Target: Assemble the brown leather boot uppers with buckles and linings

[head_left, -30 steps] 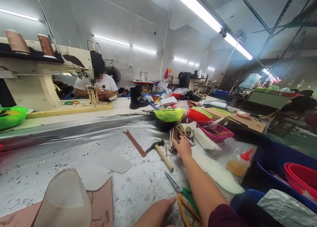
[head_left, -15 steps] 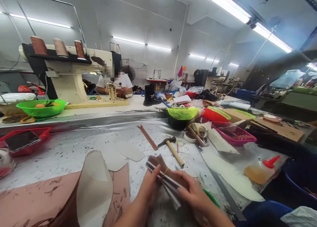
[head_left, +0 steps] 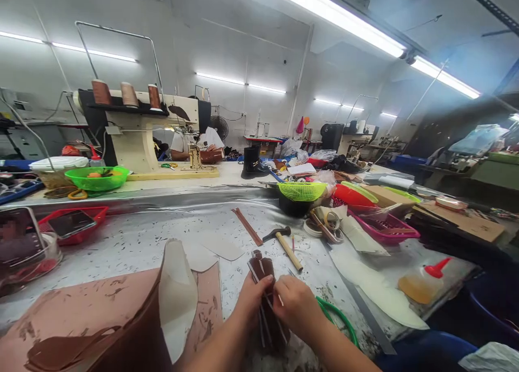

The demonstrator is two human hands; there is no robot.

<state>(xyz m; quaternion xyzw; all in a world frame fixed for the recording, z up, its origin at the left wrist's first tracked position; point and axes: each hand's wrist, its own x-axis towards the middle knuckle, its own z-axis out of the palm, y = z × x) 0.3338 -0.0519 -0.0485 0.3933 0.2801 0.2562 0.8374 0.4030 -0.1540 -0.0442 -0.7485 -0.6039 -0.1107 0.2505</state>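
Note:
My left hand [head_left: 252,299] is closed around a bundle of brown leather pieces [head_left: 275,331] with pale edges, its thumb across the top. The bundle slants upright over the bench. At the bundle's right side, my right hand [head_left: 298,304] has its fingers pinched together against it; what they pinch is hidden. Just beyond lies a hammer [head_left: 288,250] with a wooden handle, and a brown zipper strip [head_left: 247,226] is left of it. Green-handled scissors [head_left: 340,318] lie partly behind my right forearm.
Large brown leather pieces [head_left: 138,329] and a pale panel [head_left: 178,296] stand at the left. A glue bottle [head_left: 421,285] with a red nozzle, a pink basket [head_left: 389,231] and a metal ruler [head_left: 368,312] are at the right. Behind stands a sewing machine [head_left: 133,139]; a co-worker [head_left: 208,139] sits beyond.
The bundle has turned from slanting across to more upright. My right hand has moved from holding its lower end to pinching at its side. The view has shifted left.

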